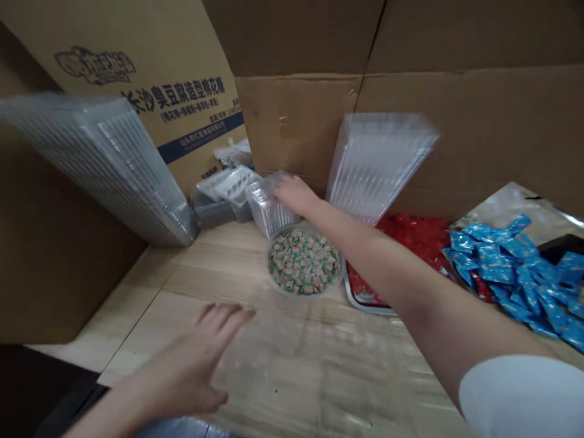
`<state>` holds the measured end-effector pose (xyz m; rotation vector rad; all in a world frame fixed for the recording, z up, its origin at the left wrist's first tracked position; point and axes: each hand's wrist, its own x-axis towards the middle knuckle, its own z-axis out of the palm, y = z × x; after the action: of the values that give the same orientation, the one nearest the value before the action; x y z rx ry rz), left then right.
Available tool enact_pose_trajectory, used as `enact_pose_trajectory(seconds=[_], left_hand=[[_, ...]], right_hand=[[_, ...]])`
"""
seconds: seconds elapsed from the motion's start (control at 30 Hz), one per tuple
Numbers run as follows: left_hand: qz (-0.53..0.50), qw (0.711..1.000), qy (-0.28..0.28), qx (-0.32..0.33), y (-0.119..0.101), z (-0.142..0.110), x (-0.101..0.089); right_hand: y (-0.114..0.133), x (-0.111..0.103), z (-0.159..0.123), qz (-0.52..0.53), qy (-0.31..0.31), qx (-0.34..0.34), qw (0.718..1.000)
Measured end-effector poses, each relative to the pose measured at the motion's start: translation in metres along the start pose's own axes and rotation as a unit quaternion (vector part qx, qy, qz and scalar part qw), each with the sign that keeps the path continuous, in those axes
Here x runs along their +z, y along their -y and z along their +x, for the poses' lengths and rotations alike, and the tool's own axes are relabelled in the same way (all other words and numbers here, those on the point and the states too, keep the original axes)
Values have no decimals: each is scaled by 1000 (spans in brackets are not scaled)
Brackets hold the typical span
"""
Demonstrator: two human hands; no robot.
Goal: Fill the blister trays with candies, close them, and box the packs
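Note:
My right hand (295,193) reaches across to a short stack of clear plastic trays (269,210), its fingers bent over the upper edge. Partly hidden behind that hand, the fingertips are hard to make out. Just in front of the stack stands a round clear tub (269,281), full of small wrapped pieces (303,261) in green and orange-pink. My left hand (212,350) hovers over the near left of the wooden table (182,298), fingers spread and slightly blurred, holding nothing.
Tall leaning stacks of clear trays stand at left (123,164) and right (374,164). White containers (228,188) sit at the back. Red packets (415,240) lie in a tray at right, beside blue packets (515,261). Cardboard walls (301,115) enclose the table.

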<state>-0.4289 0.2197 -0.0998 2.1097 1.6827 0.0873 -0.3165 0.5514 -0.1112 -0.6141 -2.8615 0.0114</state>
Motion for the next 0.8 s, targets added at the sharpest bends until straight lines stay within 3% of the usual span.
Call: enact_pose_trajectory(seconds=[0.1,0.17,0.33,0.53,0.6,0.67,0.73,0.8], left_hand=[[0,998,58,-8,-17,-28,53],[13,998,64,4,-20,-29,73],[4,992,118,51,-25,-22,89],[-42,982,182,17,-29,-24,115],[-45,987,151,30,-24,-25,124],[-32,997,64,41,-16,-21,120],[-15,998,-59,28,-6,-5,97],[-6,984,-180,2,9,27,57]], right_hand=[[10,-6,20,-50,59,4,997],[19,-13,25,-76,99,16,992],[33,-32,28,-145,170,21,974],[33,-39,38,-170,201,18,965],[32,-40,39,-173,206,12,963],[31,-41,39,-174,209,3,962],[31,-42,39,-173,211,-6,962],[29,-42,39,-174,214,-15,961]])
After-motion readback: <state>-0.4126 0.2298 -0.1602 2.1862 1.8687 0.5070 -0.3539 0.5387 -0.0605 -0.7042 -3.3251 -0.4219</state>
